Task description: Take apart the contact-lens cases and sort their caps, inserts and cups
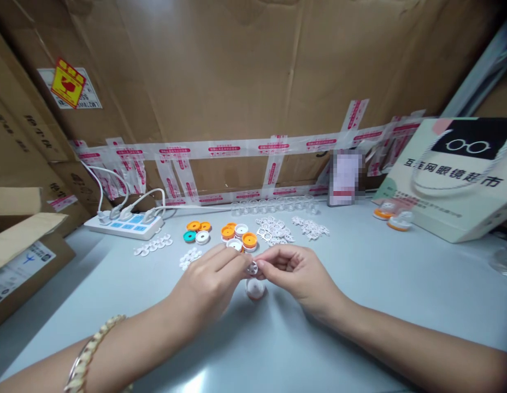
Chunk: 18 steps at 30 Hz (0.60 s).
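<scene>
Both hands meet above the middle of the table. My left hand (220, 273) pinches a small white wheel-like plastic piece (252, 267) with openings in it. The fingertips of my right hand (298, 273) are closed on the same piece from the other side. Just below it on the table stands a small round part with a translucent top (255, 289). Beyond the hands are orange round parts (249, 240), with white round parts (202, 237) and a green one (189, 236) close by. Similar white openwork pieces (273, 231) lie in a loose pile.
Small white discs (190, 258) and flat white round pieces (153, 245) lie at left, near a power strip (124, 225) with plugs. A row of clear cups (273, 206) runs along the back. A phone (346, 177), a paper bag (450, 180) and cardboard boxes (237, 71) border the table.
</scene>
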Each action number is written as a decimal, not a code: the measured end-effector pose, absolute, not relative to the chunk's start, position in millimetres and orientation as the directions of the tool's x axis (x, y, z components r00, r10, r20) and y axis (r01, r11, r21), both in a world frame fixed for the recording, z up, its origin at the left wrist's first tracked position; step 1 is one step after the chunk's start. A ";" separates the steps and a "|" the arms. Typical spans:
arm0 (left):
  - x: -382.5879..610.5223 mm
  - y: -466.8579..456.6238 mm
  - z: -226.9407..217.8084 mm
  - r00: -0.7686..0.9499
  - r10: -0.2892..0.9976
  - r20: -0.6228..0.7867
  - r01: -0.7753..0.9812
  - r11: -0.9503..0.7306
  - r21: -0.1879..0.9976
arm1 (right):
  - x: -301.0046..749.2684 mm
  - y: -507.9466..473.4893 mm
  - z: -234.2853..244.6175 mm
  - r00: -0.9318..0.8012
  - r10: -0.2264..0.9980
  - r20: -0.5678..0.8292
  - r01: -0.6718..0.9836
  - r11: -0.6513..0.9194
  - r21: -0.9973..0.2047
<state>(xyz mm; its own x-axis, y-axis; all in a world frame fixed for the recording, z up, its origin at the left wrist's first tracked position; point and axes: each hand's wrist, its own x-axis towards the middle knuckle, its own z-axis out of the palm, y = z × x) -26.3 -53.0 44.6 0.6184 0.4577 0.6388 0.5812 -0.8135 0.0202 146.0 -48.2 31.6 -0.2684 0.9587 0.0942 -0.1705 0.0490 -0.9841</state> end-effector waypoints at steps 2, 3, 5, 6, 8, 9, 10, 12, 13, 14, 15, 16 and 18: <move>-25.1 -52.5 41.0 0.608 0.457 0.649 0.581 -0.814 0.029 | 145.7 -48.7 27.0 -0.267 0.958 0.108 -0.153 0.068 -0.986; -24.6 -52.5 39.6 0.604 0.458 0.652 0.580 -0.814 0.034 | 145.7 -48.9 25.1 -0.266 0.957 0.114 -0.146 0.077 -0.986; -24.0 -52.4 37.6 0.594 0.458 0.661 0.577 -0.816 0.046 | 145.9 -49.4 22.2 -0.260 0.958 0.125 -0.134 0.092 -0.987; -23.8 -52.3 36.8 0.590 0.459 0.664 0.575 -0.816 0.053 | 146.0 -49.6 21.4 -0.255 0.959 0.127 -0.127 0.097 -0.987; -23.7 -51.6 35.5 0.585 0.465 0.664 0.576 -0.815 0.063 | 145.9 -49.6 20.6 -0.244 0.962 0.124 -0.114 0.098 -0.989; -23.7 -51.1 34.8 0.586 0.470 0.660 0.577 -0.814 0.067 | 145.7 -49.6 20.4 -0.240 0.963 0.121 -0.110 0.096 -0.989; -23.5 -50.5 34.2 0.587 0.475 0.655 0.576 -0.814 0.073 | 145.5 -49.4 20.3 -0.239 0.964 0.118 -0.108 0.094 -0.990; -22.9 -49.5 32.9 0.585 0.486 0.649 0.575 -0.813 0.091 | 145.1 -49.1 20.0 -0.232 0.966 0.113 -0.111 0.090 -0.990; -22.5 -49.0 32.3 0.581 0.494 0.646 0.574 -0.812 0.105 | 145.0 -48.9 19.8 -0.225 0.968 0.111 -0.114 0.087 -0.990; -21.9 -48.6 31.9 0.577 0.503 0.643 0.573 -0.811 0.120 | 144.9 -48.6 19.6 -0.218 0.970 0.108 -0.116 0.084 -0.990; -21.4 -48.3 31.5 0.573 0.514 0.639 0.574 -0.808 0.135 | 144.9 -48.4 19.3 -0.212 0.972 0.102 -0.118 0.078 -0.990; -20.9 -47.9 31.1 0.570 0.525 0.633 0.576 -0.804 0.147 | 144.9 -48.1 18.9 -0.206 0.974 0.096 -0.120 0.072 -0.990; -20.3 -47.1 30.5 0.570 0.539 0.620 0.582 -0.798 0.158 | 144.9 -47.4 17.8 -0.207 0.975 0.086 -0.126 0.061 -0.990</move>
<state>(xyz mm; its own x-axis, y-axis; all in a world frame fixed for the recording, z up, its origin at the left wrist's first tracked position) -20.3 -47.1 30.5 0.5700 0.5388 0.6203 0.5819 -0.7977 0.1582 144.9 -47.4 17.8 -0.2065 0.9746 0.0864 -0.1260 0.0611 -0.9901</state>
